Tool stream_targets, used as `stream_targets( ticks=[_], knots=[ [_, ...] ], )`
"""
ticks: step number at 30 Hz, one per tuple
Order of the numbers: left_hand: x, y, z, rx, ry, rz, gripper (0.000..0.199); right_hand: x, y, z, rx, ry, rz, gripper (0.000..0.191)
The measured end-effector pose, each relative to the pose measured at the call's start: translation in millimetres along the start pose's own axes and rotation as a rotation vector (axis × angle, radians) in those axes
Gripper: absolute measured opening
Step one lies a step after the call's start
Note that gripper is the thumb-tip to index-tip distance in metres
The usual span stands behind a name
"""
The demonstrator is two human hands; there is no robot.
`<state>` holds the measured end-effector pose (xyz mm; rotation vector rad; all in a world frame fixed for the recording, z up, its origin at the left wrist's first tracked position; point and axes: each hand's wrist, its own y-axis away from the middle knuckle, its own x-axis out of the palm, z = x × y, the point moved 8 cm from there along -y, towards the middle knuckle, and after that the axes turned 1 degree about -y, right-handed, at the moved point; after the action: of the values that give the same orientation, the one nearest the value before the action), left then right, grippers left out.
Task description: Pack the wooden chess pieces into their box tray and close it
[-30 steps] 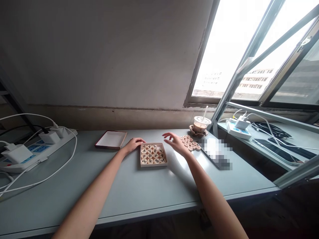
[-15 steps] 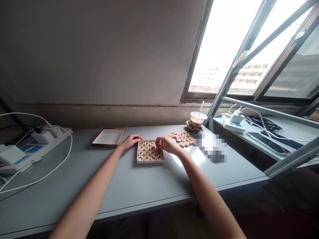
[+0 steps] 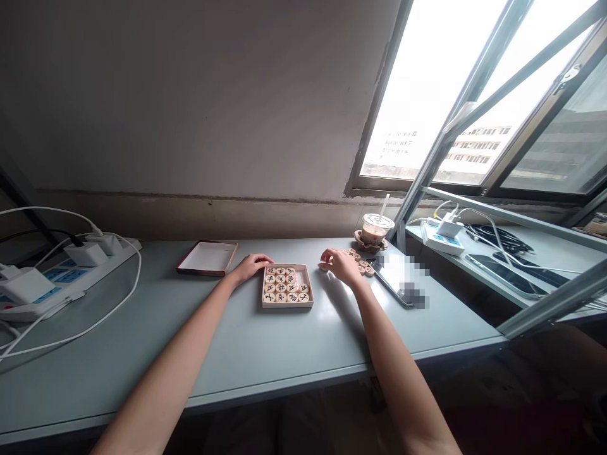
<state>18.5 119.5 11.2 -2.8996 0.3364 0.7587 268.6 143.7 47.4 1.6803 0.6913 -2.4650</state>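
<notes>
A shallow pale box lies on the table with several round Chinese chess pieces in rows; bare bottom shows at its upper right. My left hand rests at the box's far left corner, fingers curved on its edge. To the right of the box, my right hand hovers with thumb and fingertips pinched together. A pale edge shows at those fingertips, too small to make out. Loose Chinese chess pieces with red marks lie beyond that hand, which partly hides them.
A box lid lies inside up at the back left. Behind the loose pieces stands an iced drink cup with a straw. A phone, partly pixelated, lies at right. Power strip and white cables are at far left; a metal frame rises at right.
My right hand has moved from over the box to the right, towards the loose pieces, uncovering the box's upper right. The left hand stays at the box's corner.
</notes>
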Motion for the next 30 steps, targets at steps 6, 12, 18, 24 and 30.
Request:
stream_targets(
  ticks=[6,12,18,24,30],
  knots=[
    [-0.2,0,-1,-0.001,0.012,-0.019,0.033,-15,1,12,-0.024,-0.102,-0.007,0.016],
    [-0.1,0,-1,0.015,0.026,-0.028,0.034,4,23,77,-0.334,-0.303,0.416,0.02],
    [0.1,1,-2,0.003,-0.022,-0.01,0.035,16,28,86,-0.32,-0.213,0.477,0.015],
    [-0.2,2,0,0.017,-0.032,0.0,0.035,1,12,67,-0.196,-0.446,0.321,0.02],
    [-0.5,0,-6,-0.063,0.118,-0.06,0.031,-5,10,16,-0.06,-0.167,0.293,0.016]
  ],
)
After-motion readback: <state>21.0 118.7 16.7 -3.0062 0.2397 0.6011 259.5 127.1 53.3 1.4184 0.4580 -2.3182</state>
